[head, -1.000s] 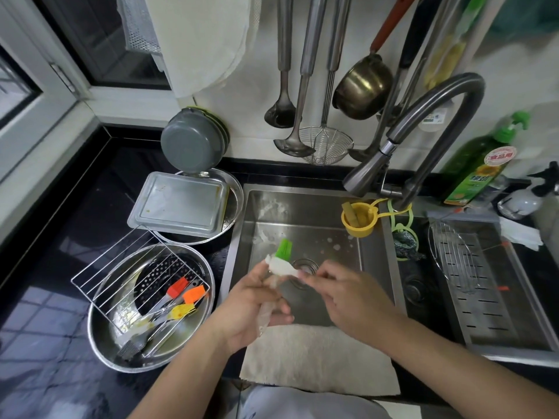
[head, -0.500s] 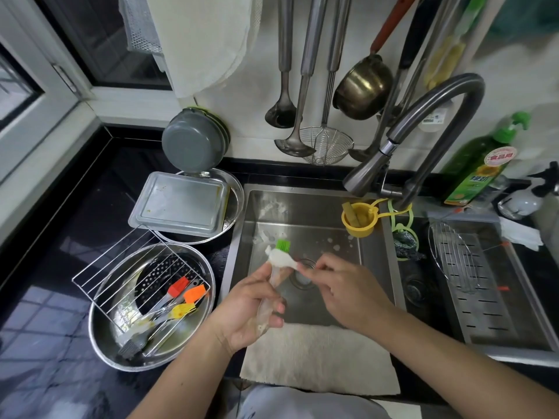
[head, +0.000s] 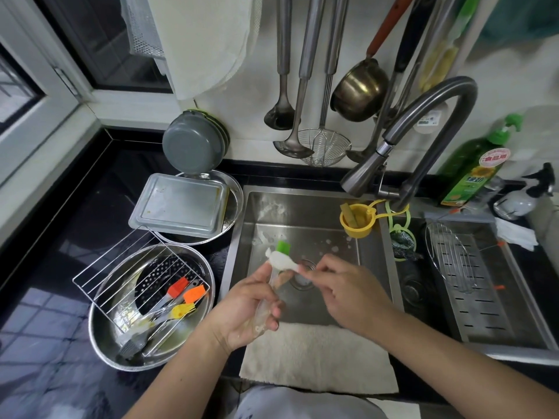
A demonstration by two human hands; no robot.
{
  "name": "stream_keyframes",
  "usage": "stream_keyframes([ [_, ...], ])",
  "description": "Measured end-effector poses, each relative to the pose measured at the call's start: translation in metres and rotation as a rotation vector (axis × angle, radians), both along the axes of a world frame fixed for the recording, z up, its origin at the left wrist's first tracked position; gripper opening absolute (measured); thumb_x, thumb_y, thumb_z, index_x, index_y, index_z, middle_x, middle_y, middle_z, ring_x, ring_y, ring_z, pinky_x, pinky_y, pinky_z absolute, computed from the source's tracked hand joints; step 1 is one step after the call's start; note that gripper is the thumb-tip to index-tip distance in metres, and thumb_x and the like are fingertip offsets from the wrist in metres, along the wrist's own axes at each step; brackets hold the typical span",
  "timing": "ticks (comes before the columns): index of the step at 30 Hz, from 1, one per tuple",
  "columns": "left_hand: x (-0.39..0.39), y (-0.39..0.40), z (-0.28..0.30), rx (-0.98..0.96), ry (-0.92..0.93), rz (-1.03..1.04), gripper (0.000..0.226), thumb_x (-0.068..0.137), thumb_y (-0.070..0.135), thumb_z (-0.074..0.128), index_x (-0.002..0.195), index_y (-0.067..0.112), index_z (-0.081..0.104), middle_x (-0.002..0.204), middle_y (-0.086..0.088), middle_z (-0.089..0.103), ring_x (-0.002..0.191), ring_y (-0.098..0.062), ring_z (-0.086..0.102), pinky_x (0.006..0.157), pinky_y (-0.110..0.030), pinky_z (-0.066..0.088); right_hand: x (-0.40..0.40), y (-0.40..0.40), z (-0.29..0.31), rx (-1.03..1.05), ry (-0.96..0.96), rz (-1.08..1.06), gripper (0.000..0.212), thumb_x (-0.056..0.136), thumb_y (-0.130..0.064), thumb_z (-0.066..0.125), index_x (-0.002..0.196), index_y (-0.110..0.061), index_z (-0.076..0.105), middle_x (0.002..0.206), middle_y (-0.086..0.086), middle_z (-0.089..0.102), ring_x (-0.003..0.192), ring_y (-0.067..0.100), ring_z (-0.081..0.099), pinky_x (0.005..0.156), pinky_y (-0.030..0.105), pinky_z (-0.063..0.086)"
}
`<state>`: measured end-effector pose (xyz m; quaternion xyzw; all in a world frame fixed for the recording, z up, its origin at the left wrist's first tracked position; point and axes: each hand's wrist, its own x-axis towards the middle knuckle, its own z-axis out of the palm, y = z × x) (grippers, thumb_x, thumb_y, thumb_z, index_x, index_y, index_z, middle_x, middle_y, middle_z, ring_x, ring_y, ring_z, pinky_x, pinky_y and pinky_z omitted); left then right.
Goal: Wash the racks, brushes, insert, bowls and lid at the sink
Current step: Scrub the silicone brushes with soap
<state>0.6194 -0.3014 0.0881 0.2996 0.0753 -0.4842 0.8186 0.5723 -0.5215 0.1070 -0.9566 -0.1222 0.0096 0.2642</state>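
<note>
Over the steel sink [head: 302, 207], my left hand [head: 251, 309] grips the clear handle of a green-bristled brush [head: 282, 247]. A white cloth [head: 282, 263] is wrapped around the brush's neck, and my right hand [head: 344, 291] pinches that cloth at its right end. On the left counter a large steel bowl [head: 102, 343] holds a wire rack [head: 127, 273], a perforated insert [head: 169, 273] and several brushes with red, orange, yellow and grey heads [head: 181, 297]. Behind it a flat rectangular lid [head: 181, 207] rests on a second steel bowl [head: 237, 195].
A grey faucet [head: 423, 131] arches over the sink. A yellow cup [head: 358, 219] hangs at the sink's right wall. A drain tray holding a wire rack [head: 453, 258] lies to the right, with a green soap bottle [head: 472, 170] behind. A towel [head: 317, 358] drapes the front edge. Ladles hang on the wall.
The brush has tilted and shifted slightly up and left in my left hand. My right hand has slid the cloth along the brush neck.
</note>
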Motion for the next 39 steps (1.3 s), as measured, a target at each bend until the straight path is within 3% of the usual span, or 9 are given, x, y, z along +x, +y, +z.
stream_keyframes([
  [5,-0.002,-0.003,-0.006,-0.003,0.007,-0.006,0.077,0.086,-0.018,0.042,0.150,0.023,0.054,0.153,-0.007,0.054,0.050,-0.018,0.062,0.039,-0.029,0.056,0.021,-0.016,-0.003,-0.036,-0.023,-0.200,0.045,0.100,-0.016,0.058,0.139,-0.039,0.057,0.090,-0.017,0.050,0.066,0.000,0.047,0.057,0.015,0.041],
  [8,-0.003,-0.005,-0.007,-0.004,0.056,0.033,0.076,0.081,-0.017,0.046,0.148,0.017,0.054,0.138,-0.009,0.064,0.042,-0.015,0.053,0.034,-0.025,0.049,-0.003,0.002,0.001,-0.007,0.012,-0.020,0.047,0.099,-0.016,0.059,0.139,-0.040,0.056,0.090,-0.017,0.048,0.066,0.006,0.048,0.055,0.021,0.045],
  [12,-0.003,-0.011,0.001,-0.009,0.048,0.005,0.074,0.085,-0.016,0.042,0.151,0.016,0.050,0.155,-0.010,0.052,0.045,-0.014,0.053,0.035,-0.024,0.048,0.017,-0.013,-0.003,-0.051,-0.030,-0.225,0.046,0.098,-0.016,0.061,0.139,-0.037,0.058,0.093,-0.015,0.052,0.067,0.004,0.047,0.058,0.020,0.042],
  [15,-0.002,-0.012,0.003,0.010,0.032,0.060,0.068,0.089,-0.020,0.038,0.149,0.009,0.051,0.156,-0.014,0.050,0.085,-0.029,0.073,0.065,-0.040,0.065,0.005,-0.002,0.002,-0.007,-0.053,-0.097,0.045,0.095,-0.014,0.063,0.136,-0.034,0.062,0.090,-0.012,0.053,0.067,0.006,0.048,0.057,0.019,0.042],
  [17,0.001,-0.013,0.001,0.048,-0.013,0.078,0.068,0.089,-0.020,0.037,0.151,0.004,0.047,0.154,-0.018,0.049,0.134,-0.038,0.055,0.108,-0.051,0.047,-0.001,0.005,0.006,-0.004,-0.029,-0.058,0.045,0.095,-0.015,0.065,0.137,-0.033,0.061,0.090,-0.012,0.052,0.068,0.008,0.049,0.055,0.019,0.042],
  [18,0.002,-0.014,0.001,0.064,-0.026,0.083,0.069,0.087,-0.019,0.038,0.151,0.004,0.048,0.150,-0.020,0.049,0.142,-0.037,0.044,0.114,-0.049,0.039,-0.001,0.004,0.006,-0.001,-0.031,-0.092,0.047,0.094,-0.013,0.067,0.136,-0.033,0.062,0.089,-0.012,0.052,0.067,0.008,0.049,0.054,0.017,0.039],
  [31,0.004,-0.017,0.000,-0.058,-0.003,0.214,0.089,0.070,-0.026,0.037,0.157,-0.004,0.031,0.163,-0.021,0.034,0.152,-0.041,0.033,0.124,-0.052,0.027,-0.009,0.003,0.009,0.022,0.005,0.053,0.052,0.097,-0.009,0.059,0.139,-0.039,0.057,0.093,-0.012,0.053,0.070,0.009,0.051,0.056,0.028,0.047],
  [34,0.005,-0.017,0.002,-0.116,-0.018,0.221,0.087,0.075,-0.014,0.036,0.160,-0.001,0.025,0.161,-0.022,0.028,0.157,-0.040,0.018,0.129,-0.049,0.016,0.000,-0.002,0.009,0.013,-0.009,-0.078,0.048,0.099,-0.013,0.059,0.139,-0.040,0.056,0.091,-0.013,0.053,0.070,0.007,0.052,0.058,0.025,0.048],
  [39,0.006,-0.023,0.011,-0.149,0.223,0.363,0.072,0.100,0.049,0.049,0.158,0.008,0.038,0.154,-0.019,0.051,0.144,-0.040,0.046,0.125,-0.052,0.024,-0.020,0.017,0.004,0.089,0.062,0.051,0.045,0.100,-0.016,0.058,0.137,-0.042,0.059,0.090,-0.017,0.048,0.069,0.005,0.045,0.055,0.010,0.030],
])
